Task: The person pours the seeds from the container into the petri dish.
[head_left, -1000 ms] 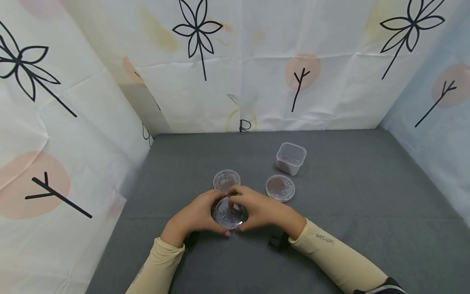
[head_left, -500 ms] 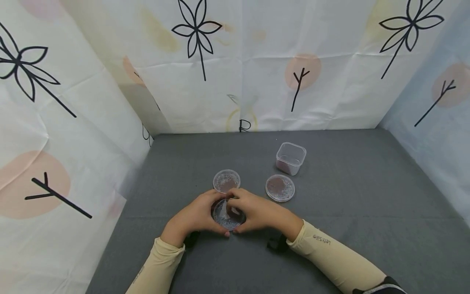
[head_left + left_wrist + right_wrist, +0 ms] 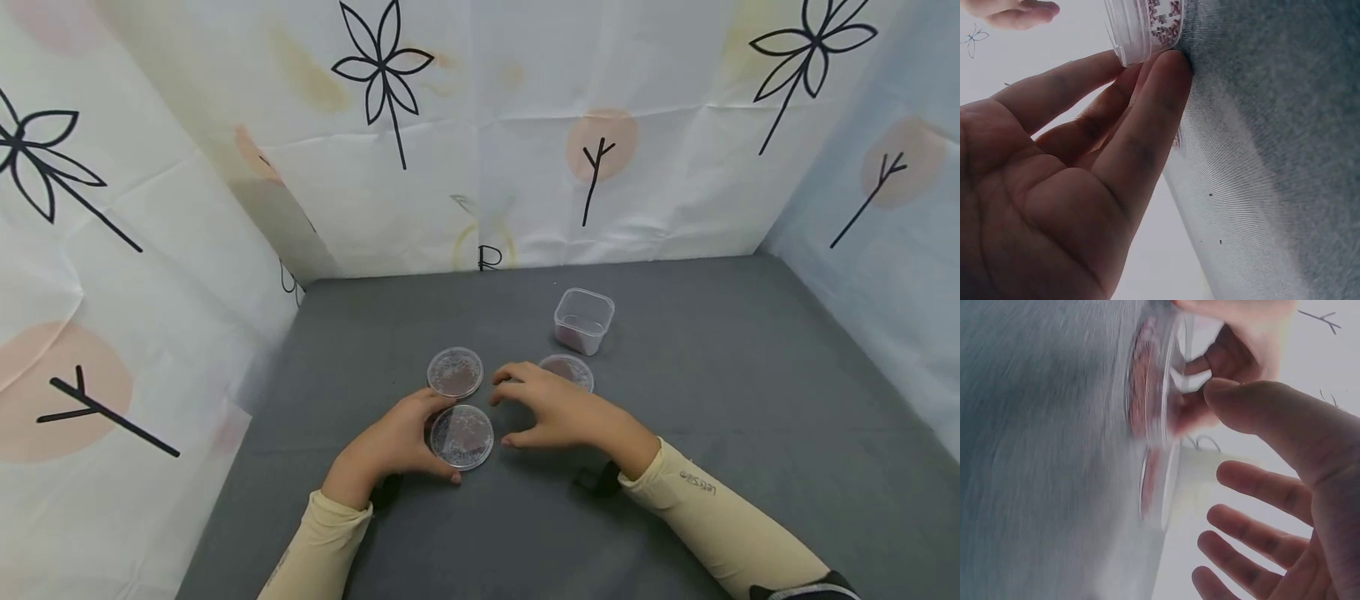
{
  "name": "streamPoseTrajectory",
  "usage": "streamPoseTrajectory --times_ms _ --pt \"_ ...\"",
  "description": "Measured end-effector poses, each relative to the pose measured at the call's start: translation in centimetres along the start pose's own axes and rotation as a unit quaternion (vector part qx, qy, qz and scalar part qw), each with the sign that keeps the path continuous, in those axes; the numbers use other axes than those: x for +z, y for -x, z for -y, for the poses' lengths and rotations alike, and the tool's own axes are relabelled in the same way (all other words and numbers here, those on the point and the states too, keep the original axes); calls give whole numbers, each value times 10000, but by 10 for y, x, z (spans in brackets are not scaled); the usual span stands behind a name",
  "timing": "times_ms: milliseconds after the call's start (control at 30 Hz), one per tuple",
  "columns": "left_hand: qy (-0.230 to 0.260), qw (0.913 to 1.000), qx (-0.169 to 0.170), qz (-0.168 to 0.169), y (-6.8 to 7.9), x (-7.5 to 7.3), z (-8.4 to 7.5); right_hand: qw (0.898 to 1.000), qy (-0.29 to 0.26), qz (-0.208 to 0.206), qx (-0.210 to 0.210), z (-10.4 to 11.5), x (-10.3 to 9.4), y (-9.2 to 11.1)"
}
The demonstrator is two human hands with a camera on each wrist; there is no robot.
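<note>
A clear round tub [image 3: 462, 437] with a transparent top stands on the grey table; the left wrist view shows small reddish-brown beads inside its wall [image 3: 1163, 22]. My left hand [image 3: 401, 442] holds this tub from the left, thumb at the near side and fingers at the far side. To the right of it, my right hand [image 3: 558, 408] hovers apart from the tub, fingers spread and loosely bent around nothing. A second round tub [image 3: 455, 372] sits just behind the held one. Partly hidden behind the right hand is a third round tub [image 3: 567, 367].
At the back right stands a square clear plastic box [image 3: 584, 321] without a lid, with a reddish-brown tint low in it. The grey table [image 3: 697, 350] ends at patterned cloth walls [image 3: 525, 192] at the back and sides.
My right hand has let go of the near tub and moved right, uncovering its top. The left hand stays round the tub. The head view has shifted slightly.
</note>
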State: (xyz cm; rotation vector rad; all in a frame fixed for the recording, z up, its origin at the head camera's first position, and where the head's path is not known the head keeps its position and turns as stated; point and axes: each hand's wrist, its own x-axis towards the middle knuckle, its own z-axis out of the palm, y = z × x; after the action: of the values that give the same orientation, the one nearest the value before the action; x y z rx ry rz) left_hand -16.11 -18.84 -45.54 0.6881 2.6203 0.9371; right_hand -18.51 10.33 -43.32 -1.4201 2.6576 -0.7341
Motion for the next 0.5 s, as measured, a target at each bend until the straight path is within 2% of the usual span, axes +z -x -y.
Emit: streamPoseTrajectory --times_ms 167,333,400,500 --pt "-11 10000 -66 -23 3 -4 4 9993 -54 -198 308 -8 -15 14" --pt "120 9998 -160 -81 8 -5 7 9970 53 -582 513 -16 -29 27" --pt "125 9996 -207 -161 10 -5 6 9949 218 -777 613 -20 -34 33" --pt "-41 9987 -207 -470 13 -6 5 9897 591 -1013 818 -26 -40 42"
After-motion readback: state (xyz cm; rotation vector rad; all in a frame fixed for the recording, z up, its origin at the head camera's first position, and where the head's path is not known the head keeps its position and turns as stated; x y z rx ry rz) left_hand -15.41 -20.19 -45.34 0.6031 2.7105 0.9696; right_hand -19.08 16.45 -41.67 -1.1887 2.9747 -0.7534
